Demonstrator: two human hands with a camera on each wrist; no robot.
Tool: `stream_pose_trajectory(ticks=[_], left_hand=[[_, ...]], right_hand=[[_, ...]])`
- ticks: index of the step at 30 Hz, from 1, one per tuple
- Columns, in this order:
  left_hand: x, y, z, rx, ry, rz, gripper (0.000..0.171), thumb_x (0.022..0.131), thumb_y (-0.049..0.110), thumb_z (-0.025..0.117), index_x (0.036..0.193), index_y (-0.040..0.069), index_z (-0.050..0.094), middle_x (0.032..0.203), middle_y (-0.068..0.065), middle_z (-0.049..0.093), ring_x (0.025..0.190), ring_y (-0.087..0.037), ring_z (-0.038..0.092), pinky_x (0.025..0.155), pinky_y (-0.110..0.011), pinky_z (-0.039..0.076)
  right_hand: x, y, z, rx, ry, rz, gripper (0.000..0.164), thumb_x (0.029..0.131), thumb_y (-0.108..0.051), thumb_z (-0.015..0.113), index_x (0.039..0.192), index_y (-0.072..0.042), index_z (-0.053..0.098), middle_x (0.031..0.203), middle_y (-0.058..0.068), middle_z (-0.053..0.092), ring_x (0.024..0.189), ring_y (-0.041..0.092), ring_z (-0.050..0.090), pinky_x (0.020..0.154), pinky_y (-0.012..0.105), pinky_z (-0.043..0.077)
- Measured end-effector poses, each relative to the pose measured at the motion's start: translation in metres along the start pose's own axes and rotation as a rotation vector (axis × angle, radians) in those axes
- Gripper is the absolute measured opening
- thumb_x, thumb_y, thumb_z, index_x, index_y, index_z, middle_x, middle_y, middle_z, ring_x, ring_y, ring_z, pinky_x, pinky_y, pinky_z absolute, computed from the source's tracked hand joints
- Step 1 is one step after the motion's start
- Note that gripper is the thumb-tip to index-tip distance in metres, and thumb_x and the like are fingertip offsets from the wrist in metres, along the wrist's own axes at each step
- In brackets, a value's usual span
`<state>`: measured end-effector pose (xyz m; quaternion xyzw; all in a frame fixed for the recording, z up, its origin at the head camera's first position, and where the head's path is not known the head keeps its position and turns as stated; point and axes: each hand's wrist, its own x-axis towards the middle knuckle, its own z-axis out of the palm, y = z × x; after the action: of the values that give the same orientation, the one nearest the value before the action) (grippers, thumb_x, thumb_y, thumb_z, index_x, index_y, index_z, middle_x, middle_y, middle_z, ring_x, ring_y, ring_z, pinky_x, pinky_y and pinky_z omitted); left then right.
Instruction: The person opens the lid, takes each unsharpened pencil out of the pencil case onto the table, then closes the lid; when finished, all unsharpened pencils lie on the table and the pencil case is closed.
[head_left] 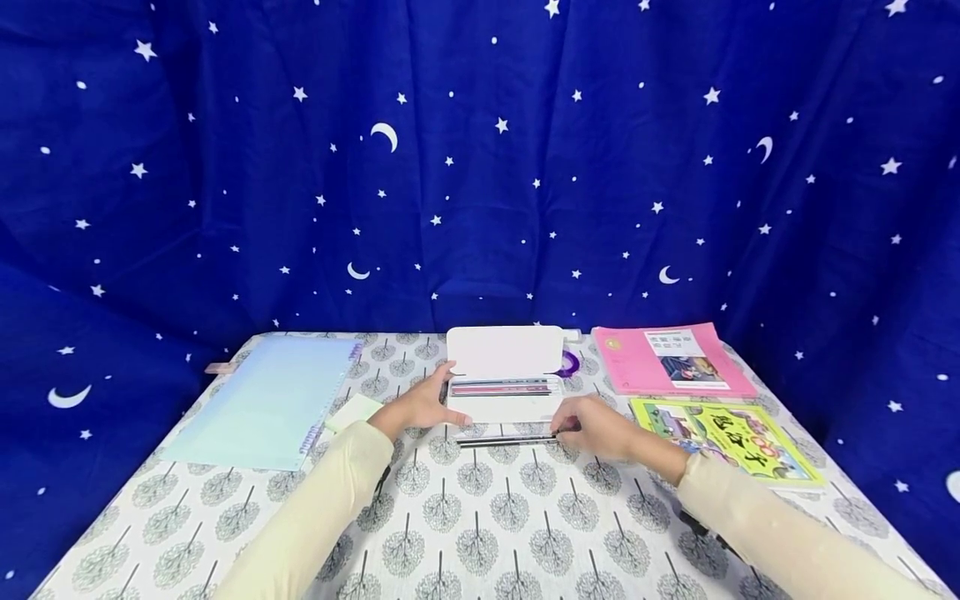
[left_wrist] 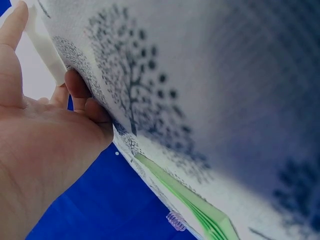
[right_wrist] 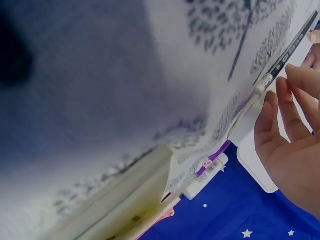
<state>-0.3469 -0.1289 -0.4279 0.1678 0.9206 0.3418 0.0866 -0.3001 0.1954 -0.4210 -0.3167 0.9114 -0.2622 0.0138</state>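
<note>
An open white pencil case (head_left: 504,408) lies at mid-table, its lid (head_left: 505,350) laid back toward the curtain. Several slim pencils (head_left: 501,387) are lined up inside it. My left hand (head_left: 426,406) holds the left end of the case, thumb at the front edge and fingers farther back. In front of the case, dark pencils (head_left: 504,441) lie side by side on the cloth. At their right end is my right hand (head_left: 592,427), its fingertips pinching a dark pencil (right_wrist: 290,50) close to its white end.
To the left are a pale blue spiral notebook (head_left: 255,404) and a light green pad (head_left: 354,412). A purple tape roll (head_left: 569,364) sits behind the case. On the right lie a pink book (head_left: 626,360) and a yellow-green book (head_left: 757,442).
</note>
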Motion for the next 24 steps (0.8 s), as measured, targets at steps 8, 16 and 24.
stream_pose_trajectory(ticks=[8,16,24], left_hand=[[0.0,0.0,-0.001,-0.003,-0.001,-0.005,0.114,0.074,0.042,0.086,0.159,0.015,0.015,0.155,-0.013,0.039,0.142,-0.037,0.034,0.118,-0.056,0.024],[0.001,-0.001,-0.001,-0.005,-0.004,-0.006,0.114,0.074,0.041,0.086,0.159,0.016,0.015,0.156,-0.013,0.038,0.143,-0.036,0.033,0.118,-0.056,0.023],[0.002,-0.001,0.0,0.001,-0.006,-0.013,0.114,0.074,0.043,0.086,0.159,0.017,0.015,0.156,-0.011,0.038,0.144,-0.035,0.032,0.118,-0.055,0.023]], right_hand=[[0.009,0.001,-0.006,0.023,0.043,-0.007,0.01,0.086,-0.006,0.074,0.096,-0.005,0.072,0.086,-0.003,0.067,0.073,0.009,0.06,0.064,0.023,0.052],[0.027,0.005,-0.007,-0.001,0.102,-0.026,0.013,0.085,-0.003,0.073,0.098,-0.001,0.072,0.096,0.005,0.072,0.078,0.013,0.062,0.068,0.025,0.052],[0.043,0.005,-0.008,0.001,0.106,0.029,0.011,0.085,-0.006,0.073,0.096,-0.005,0.073,0.099,0.004,0.071,0.083,0.015,0.062,0.072,0.032,0.053]])
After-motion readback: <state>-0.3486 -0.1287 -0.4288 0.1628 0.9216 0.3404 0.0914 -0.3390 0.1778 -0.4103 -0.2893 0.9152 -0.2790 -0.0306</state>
